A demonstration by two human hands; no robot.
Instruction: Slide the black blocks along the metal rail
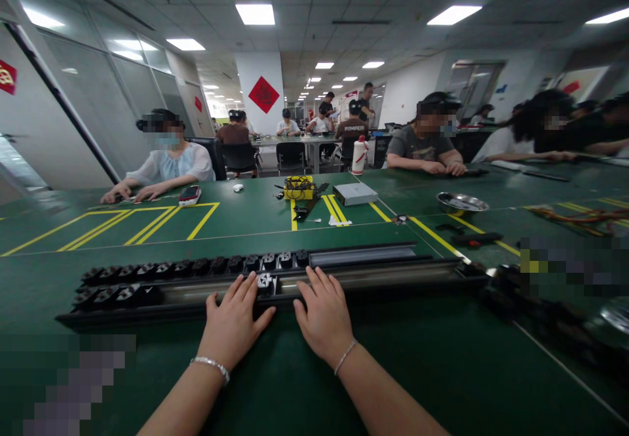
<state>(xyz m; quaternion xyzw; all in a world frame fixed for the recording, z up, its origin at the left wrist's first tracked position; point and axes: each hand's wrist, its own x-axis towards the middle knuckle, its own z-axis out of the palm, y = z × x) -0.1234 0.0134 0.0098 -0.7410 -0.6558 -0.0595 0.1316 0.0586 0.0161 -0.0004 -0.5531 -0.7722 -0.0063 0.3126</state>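
A long black channel (393, 280) with a shiny inner strip lies across the table before me. My left hand (232, 323) rests on its near side, fingers spread, just left of a small black module (265, 283) with a pale top. To the right of that module, my right hand (323, 315) lies over the same channel with its fingers stretched out. Neither hand grips anything. Several black modules (105, 295) sit at the channel's left end. Behind it runs a second channel (361, 256) with a row of similar modules (183, 267) along its left part.
Dark parts (521, 298) lie beyond the channel's right end. Farther back are a metal bowl (462, 202), a grey box (354, 193), a yellow box with black cables (299, 188) and a white bottle (360, 155). Other people sit around the green table (162, 233).
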